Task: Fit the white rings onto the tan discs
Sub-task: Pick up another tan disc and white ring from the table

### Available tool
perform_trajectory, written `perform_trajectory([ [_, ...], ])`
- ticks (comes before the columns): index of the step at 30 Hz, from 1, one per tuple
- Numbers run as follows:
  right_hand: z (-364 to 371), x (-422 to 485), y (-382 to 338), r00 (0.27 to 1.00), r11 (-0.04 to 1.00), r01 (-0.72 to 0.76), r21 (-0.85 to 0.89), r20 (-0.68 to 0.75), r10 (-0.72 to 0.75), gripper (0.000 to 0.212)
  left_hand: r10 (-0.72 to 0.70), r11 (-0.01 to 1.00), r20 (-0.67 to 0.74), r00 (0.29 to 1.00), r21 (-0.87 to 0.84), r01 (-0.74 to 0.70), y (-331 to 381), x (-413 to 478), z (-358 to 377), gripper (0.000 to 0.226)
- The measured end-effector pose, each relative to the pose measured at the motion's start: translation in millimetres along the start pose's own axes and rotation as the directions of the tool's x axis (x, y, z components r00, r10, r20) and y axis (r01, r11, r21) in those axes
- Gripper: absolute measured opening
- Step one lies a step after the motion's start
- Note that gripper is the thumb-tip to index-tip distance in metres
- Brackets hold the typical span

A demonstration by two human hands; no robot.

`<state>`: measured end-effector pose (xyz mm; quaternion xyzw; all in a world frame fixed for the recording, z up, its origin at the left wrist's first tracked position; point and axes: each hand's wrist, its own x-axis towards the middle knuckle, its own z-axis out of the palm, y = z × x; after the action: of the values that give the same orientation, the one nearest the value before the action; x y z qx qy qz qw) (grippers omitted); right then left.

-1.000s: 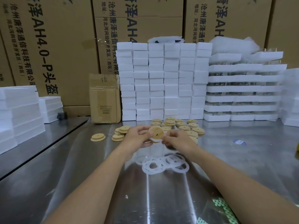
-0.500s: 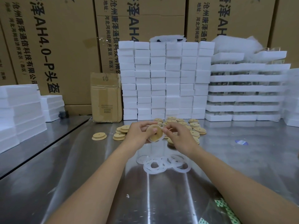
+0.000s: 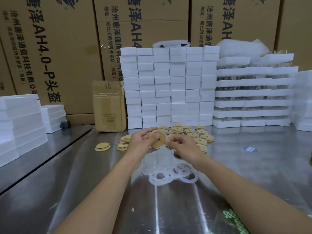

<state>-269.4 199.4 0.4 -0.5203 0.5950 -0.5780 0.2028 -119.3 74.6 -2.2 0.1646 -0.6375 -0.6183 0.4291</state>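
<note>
steel table (image 3: 253, 174) | cardboard cartons (image 3: 50, 48) behind | white foam stacks (image 3: 168, 85)

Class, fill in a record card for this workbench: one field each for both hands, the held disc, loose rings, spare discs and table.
left hand: grips held disc
right hand: pinches ring at its edge
held disc: tilted above table, ring round it
loose rings: overlapping, flat on table under hands
spare discs: piled behind hands
table: shiny metal
</note>
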Motion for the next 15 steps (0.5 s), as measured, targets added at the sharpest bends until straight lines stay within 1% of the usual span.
perform_trajectory([
  [2, -0.9, 0.0, 0.0, 1.000, 1.000, 0.014, -0.009, 0.016, -0.014, 0.022, -0.028, 0.997, 0.006, 1.000, 0.073, 0.027, 0.4, -1.3, -1.1, 0.010],
  [4, -2.9, 0.7, 1.1, 0.999, 0.999, 0.017, -0.031, 0.034, -0.016, 0.024, -0.033, 0.986, 0.001, 0.999, 0.164, 0.032, -0.4, -2.6, -0.7, 0.014],
  [5, -4.4, 1.1, 2.3, 0.999, 0.999, 0.016, -0.039, 0.048, -0.015, 0.026, -0.035, 0.985, -0.014, 0.999, 0.171, 0.037, -0.1, -2.5, -0.1, 0.017],
  [7, -6.7, 2.2, 4.4, 0.997, 0.999, 0.009, -0.036, 0.080, -0.006, 0.029, -0.055, 0.991, -0.052, 0.997, 0.115, 0.061, 3.4, -1.5, 0.1, 0.017],
  [9, -9.0, 2.4, 4.5, 0.996, 1.000, -0.002, -0.021, 0.094, 0.004, 0.025, -0.073, 0.995, -0.068, 0.995, 0.055, 0.077, 7.9, -0.9, -1.7, 0.019],
  [12, -8.0, 2.2, 3.6, 0.994, 1.000, -0.004, 0.021, 0.111, 0.002, 0.024, -0.072, 0.996, -0.054, 0.996, 0.046, 0.075, 7.9, -2.6, -0.1, 0.021],
  [15, -7.5, 2.5, 3.8, 0.997, 0.999, 0.002, 0.054, 0.080, -0.006, 0.024, -0.072, 0.997, -0.038, 0.997, 0.008, 0.072, 5.1, -4.3, 5.0, 0.023],
])
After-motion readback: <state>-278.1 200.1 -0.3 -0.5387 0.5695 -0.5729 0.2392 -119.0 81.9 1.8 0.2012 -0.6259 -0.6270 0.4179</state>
